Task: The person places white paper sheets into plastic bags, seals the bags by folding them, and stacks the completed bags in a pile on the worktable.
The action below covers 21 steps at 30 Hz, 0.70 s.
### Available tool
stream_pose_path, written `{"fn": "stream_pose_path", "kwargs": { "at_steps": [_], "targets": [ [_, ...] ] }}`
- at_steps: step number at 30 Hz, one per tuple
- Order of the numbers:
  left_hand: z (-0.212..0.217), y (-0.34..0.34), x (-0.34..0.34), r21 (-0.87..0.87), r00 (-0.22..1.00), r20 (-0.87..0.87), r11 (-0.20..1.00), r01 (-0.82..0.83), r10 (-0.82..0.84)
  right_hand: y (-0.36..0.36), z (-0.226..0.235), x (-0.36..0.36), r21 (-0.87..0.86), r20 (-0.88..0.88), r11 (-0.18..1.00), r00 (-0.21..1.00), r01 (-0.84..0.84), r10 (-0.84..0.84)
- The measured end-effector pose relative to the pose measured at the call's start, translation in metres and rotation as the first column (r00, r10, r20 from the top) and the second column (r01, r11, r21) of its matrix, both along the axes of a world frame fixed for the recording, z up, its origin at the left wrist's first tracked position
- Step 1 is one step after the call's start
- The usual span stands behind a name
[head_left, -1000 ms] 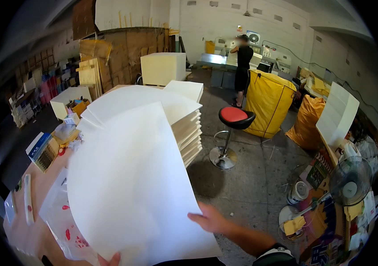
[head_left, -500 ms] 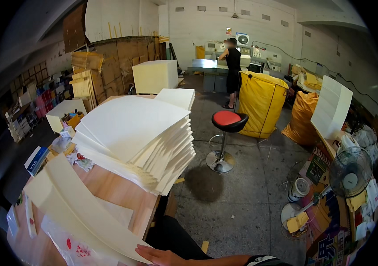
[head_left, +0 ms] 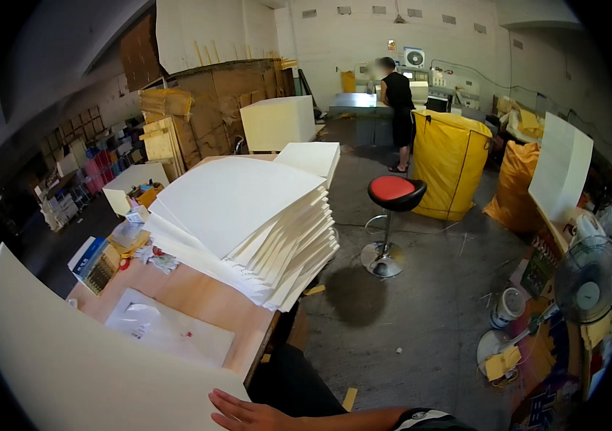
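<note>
A large off-white sheet (head_left: pixel 98 359), likely foam or card, fills the lower left and bows upward at its far left end. My right hand (head_left: pixel 245 412) is at the sheet's right end, fingers over its face and thumb hidden; it appears to grip the edge. My left hand is out of view. Beyond the sheet, a flat white piece under clear plastic (head_left: pixel 173 327) with small red marks lies on the wooden table (head_left: pixel 198 287). A tall, uneven stack of white sheets (head_left: pixel 241 208) stands farther back on the table.
A blue-and-white box (head_left: pixel 94 264) and crumpled cloths sit at the table's left edge. Right of the table stand a red-and-black stool (head_left: pixel 396 190), a big yellow sack (head_left: pixel 450 165) and a fan (head_left: pixel 587 287). Another person (head_left: pixel 397 108) stands near a machine at the back.
The sheet has swung left and its far end has risen, uncovering the plastic-covered piece. My right hand stays at its right end. The view has turned slightly left.
</note>
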<state>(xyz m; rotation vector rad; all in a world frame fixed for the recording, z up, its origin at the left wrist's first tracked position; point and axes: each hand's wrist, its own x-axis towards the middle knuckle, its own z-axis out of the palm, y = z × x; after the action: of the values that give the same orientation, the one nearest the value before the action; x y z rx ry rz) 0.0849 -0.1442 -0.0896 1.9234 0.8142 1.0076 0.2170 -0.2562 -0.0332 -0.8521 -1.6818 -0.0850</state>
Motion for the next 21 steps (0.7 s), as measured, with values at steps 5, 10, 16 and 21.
{"fn": "stream_pose_path", "kwargs": {
  "at_steps": [5,10,16,21],
  "targets": [
    [0.012,0.005,0.000,0.028,0.991,0.128,0.999,-0.028,0.025,0.007,0.017,0.001,-0.025,-0.046,0.999,0.998,0.041,-0.042],
    [0.015,0.020,-0.008,0.027,0.936,0.352,0.999,0.019,-0.027,0.016,0.014,0.050,-0.030,-0.159,0.980,0.967,0.198,-0.200],
    [-0.028,0.004,0.022,-0.307,0.847,0.492,0.871,0.384,-0.200,-0.002,0.004,0.110,-0.561,-0.155,0.825,0.988,-0.069,-0.022],
    [-0.022,-0.038,0.027,-0.227,0.965,0.193,0.948,0.222,-0.180,-0.039,0.019,0.134,-0.668,0.058,0.733,0.991,0.127,-0.119]
  ]
}}
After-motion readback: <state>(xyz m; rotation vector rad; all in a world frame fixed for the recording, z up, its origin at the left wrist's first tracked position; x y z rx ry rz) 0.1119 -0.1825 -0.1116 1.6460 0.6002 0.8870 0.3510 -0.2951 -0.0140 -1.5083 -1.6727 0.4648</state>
